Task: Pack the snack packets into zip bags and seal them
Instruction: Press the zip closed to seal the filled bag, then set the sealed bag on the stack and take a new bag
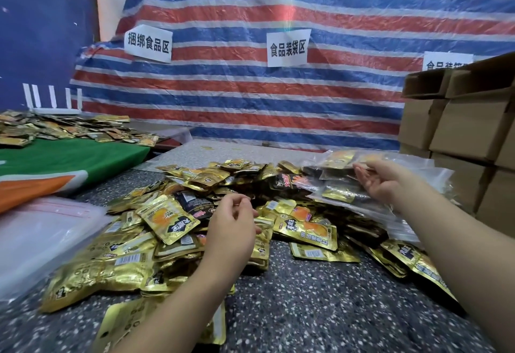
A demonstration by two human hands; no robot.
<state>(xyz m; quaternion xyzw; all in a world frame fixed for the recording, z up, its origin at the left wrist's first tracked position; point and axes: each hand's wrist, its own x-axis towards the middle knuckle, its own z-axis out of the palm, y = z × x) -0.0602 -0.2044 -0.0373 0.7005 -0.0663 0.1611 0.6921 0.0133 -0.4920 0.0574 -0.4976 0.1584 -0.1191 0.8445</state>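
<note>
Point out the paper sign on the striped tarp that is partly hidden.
The rightmost paper sign, just above the cardboard boxes: the boxes cover its lower edge, while the other two signs show whole.

Glossy, crinkled gold foil snack packets (170, 220) heap on a speckled dark stone-like surface (301, 302). Clear shiny plastic zip bags (41, 230) look smooth; brown cardboard boxes (471, 127) matt; striped tarpaulin (250, 96) probably woven plastic.

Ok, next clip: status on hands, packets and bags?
Left hand empty, loosely curled over the snack packets. Right hand at the filled zip bags, grip unclear. Empty zip bags far left. Nothing blocking.
</note>
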